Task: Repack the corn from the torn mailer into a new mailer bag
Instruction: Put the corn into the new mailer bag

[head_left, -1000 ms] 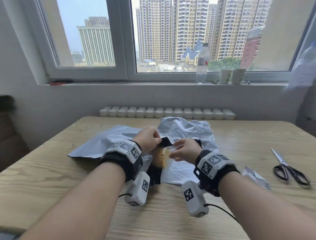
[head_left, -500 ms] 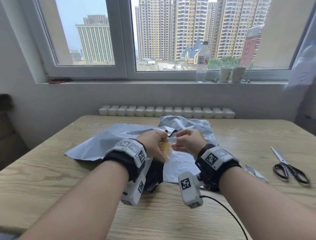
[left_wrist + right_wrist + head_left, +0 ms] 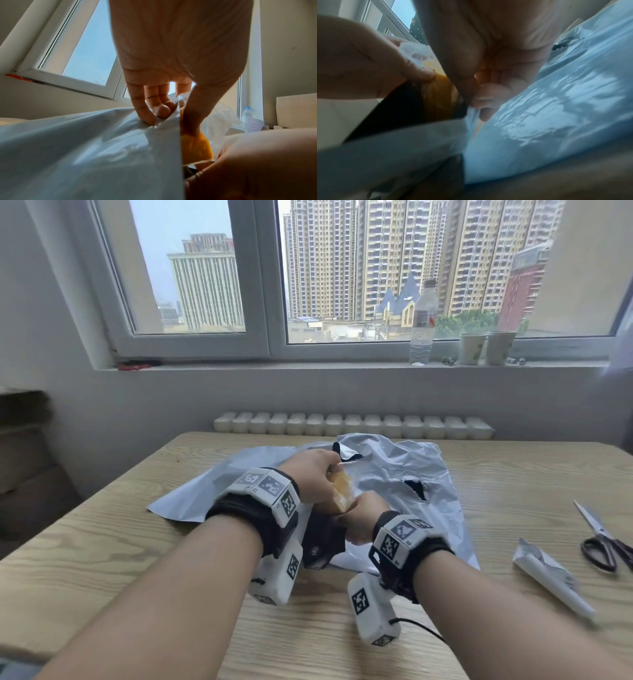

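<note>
The corn [image 3: 340, 491], orange in a clear packet, stands tilted between both hands above the table. My left hand [image 3: 315, 477] grips its upper end; in the left wrist view the fingers [image 3: 149, 116] also pinch a grey mailer edge [image 3: 85, 155] against the corn [image 3: 195, 146]. My right hand [image 3: 363, 518] is curled round the corn's lower end [image 3: 440, 94], at a black-lined mailer mouth [image 3: 322, 546]. The torn mailer [image 3: 411, 470], with holes, lies crumpled behind and to the right. A flat grey mailer [image 3: 219, 487] lies on the left. Which mailer the mouth belongs to is hidden.
Scissors [image 3: 606, 546] and a cut-off strip of mailer [image 3: 548, 577] lie at the right of the wooden table [image 3: 102, 542]. A bottle [image 3: 423, 326] and two cups [image 3: 472, 347] stand on the windowsill. A radiator [image 3: 352, 426] runs behind the table.
My right hand has dropped from the packet's top to the corn's lower end. My left hand has risen along the corn to its upper end.
</note>
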A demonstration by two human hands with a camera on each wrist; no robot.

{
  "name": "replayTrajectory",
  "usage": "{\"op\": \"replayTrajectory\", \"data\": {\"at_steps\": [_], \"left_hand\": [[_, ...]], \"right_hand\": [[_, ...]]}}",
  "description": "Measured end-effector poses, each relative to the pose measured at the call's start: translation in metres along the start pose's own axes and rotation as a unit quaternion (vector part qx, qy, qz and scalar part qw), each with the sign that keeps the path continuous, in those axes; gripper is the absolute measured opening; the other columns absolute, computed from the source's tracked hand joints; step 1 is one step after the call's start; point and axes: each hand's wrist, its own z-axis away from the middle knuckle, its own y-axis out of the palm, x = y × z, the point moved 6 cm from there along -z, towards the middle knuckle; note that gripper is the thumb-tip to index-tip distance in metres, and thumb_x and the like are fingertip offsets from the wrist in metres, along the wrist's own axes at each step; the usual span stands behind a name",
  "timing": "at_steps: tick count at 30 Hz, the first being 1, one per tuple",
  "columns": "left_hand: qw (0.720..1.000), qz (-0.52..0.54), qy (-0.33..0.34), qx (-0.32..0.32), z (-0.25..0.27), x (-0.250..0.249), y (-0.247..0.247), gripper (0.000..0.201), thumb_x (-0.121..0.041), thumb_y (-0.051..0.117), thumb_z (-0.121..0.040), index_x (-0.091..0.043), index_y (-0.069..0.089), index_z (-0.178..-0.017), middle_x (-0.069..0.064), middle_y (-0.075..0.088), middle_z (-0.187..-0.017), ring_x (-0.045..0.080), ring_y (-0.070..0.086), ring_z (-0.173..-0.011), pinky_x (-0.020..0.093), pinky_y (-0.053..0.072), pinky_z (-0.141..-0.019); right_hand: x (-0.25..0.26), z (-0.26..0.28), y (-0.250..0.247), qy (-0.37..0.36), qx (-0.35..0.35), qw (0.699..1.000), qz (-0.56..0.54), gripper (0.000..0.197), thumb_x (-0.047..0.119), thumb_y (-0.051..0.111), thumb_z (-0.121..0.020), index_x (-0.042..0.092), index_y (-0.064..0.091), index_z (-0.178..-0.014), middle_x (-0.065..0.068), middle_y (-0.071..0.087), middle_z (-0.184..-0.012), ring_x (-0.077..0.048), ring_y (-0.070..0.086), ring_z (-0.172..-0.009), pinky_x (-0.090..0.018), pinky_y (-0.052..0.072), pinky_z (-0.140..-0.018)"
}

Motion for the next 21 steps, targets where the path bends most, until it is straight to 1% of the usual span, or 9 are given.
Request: {"op": "replayTrajectory", "data": {"at_steps": [4, 7, 10, 12, 14, 16, 17, 19, 21], "left_hand": [[0.999, -0.052, 0.003, 0.008, 0.0, -0.002, -0.003, 0.025, -0.017, 0.056, -0.082, -0.017, 0.06, -0.107, 0.003, 0.062, -0.109, 0.023, 0.057, -0.098, 0.028, 0.045, -0.078], [0.992, -0.126, -0.007, 0.014, -0.001, 0.006, -0.004, 0.033, -0.021, 0.059, -0.081, -0.021, 0.058, -0.114, 0.001, 0.059, -0.119, 0.022, 0.056, -0.109, 0.035, 0.049, -0.09], [0.978, -0.193, -0.034, 0.065, -0.002, 0.016, 0.013, 0.044, -0.026, 0.067, -0.076, -0.023, 0.059, -0.12, 0.002, 0.057, -0.122, 0.021, 0.057, -0.112, 0.036, 0.051, -0.091], [0.975, -0.195, -0.054, 0.096, -0.001, 0.018, 0.028, 0.048, -0.033, 0.07, -0.068, -0.02, 0.063, -0.113, 0.002, 0.059, -0.115, 0.022, 0.06, -0.105, 0.036, 0.054, -0.088], [0.977, -0.182, -0.059, 0.097, 0.001, 0.015, 0.033, 0.037, -0.037, 0.067, -0.063, -0.019, 0.066, -0.096, 0.001, 0.063, -0.103, 0.021, 0.061, -0.094, 0.036, 0.056, -0.082], [0.981, -0.168, -0.051, 0.082, 0.002, 0.014, 0.031, 0.026, -0.032, 0.065, -0.067, -0.019, 0.066, -0.089, 0.0, 0.064, -0.1, 0.02, 0.062, -0.093, 0.035, 0.056, -0.08], [0.984, -0.159, -0.041, 0.071, 0.002, 0.014, 0.03, 0.025, -0.028, 0.064, -0.07, -0.02, 0.067, -0.094, -0.001, 0.064, -0.102, 0.02, 0.061, -0.097, 0.035, 0.055, -0.082], [0.99, -0.127, -0.019, 0.056, 0.002, 0.012, 0.03, 0.041, -0.023, 0.062, -0.078, -0.025, 0.06, -0.119, 0.0, 0.063, -0.111, 0.021, 0.059, -0.105, 0.034, 0.052, -0.088], [0.993, -0.094, -0.013, 0.07, 0.005, 0.011, 0.035, 0.067, -0.018, 0.062, -0.083, -0.032, 0.035, -0.143, 0.004, 0.058, -0.118, 0.023, 0.057, -0.109, 0.033, 0.049, -0.09]], "right_hand": [[-0.017, -0.006, -0.004, 0.045, 0.015, 0.999, 0.019, 0.021, 0.017, 0.075, -0.076, 0.013, 0.057, -0.065, -0.01, 0.067, -0.08, -0.023, 0.056, -0.066, -0.028, 0.046, -0.056], [-0.03, -0.008, -0.011, 0.078, 0.022, 0.997, 0.018, 0.027, 0.02, 0.073, -0.08, 0.013, 0.053, -0.063, -0.007, 0.057, -0.067, -0.021, 0.054, -0.059, -0.027, 0.045, -0.052], [-0.034, -0.001, -0.009, 0.108, 0.055, 0.991, -0.048, 0.023, 0.011, 0.065, -0.085, 0.01, 0.053, -0.066, -0.004, 0.057, -0.057, -0.01, 0.055, -0.04, -0.019, 0.046, -0.039], [-0.032, 0.005, -0.007, 0.117, 0.071, 0.987, -0.078, 0.027, 0.017, 0.069, -0.084, 0.006, 0.053, -0.065, -0.005, 0.054, -0.047, -0.01, 0.049, -0.034, -0.017, 0.041, -0.033], [-0.031, 0.003, -0.007, 0.116, 0.053, 0.986, -0.107, 0.034, 0.026, 0.073, -0.082, 0.002, 0.053, -0.069, -0.008, 0.053, -0.053, -0.012, 0.048, -0.037, -0.015, 0.04, -0.032], [-0.033, -0.004, -0.009, 0.116, 0.025, 0.986, -0.121, 0.035, 0.026, 0.071, -0.084, 0.002, 0.051, -0.069, -0.01, 0.05, -0.053, -0.013, 0.046, -0.033, -0.016, 0.039, -0.032], [-0.033, -0.005, -0.011, 0.115, 0.008, 0.987, -0.115, 0.033, 0.022, 0.068, -0.087, 0.001, 0.05, -0.068, -0.011, 0.051, -0.053, -0.014, 0.048, -0.029, -0.018, 0.04, -0.031], [-0.032, -0.005, -0.011, 0.115, 0.0, 0.987, -0.109, 0.029, 0.014, 0.06, -0.091, 0.0, 0.049, -0.068, -0.013, 0.054, -0.056, -0.014, 0.051, -0.025, -0.02, 0.042, -0.029], [-0.03, -0.004, -0.01, 0.115, 0.007, 0.986, -0.117, 0.028, 0.013, 0.057, -0.094, 0.001, 0.049, -0.07, -0.014, 0.057, -0.056, -0.013, 0.051, -0.024, -0.019, 0.041, -0.027]]}}
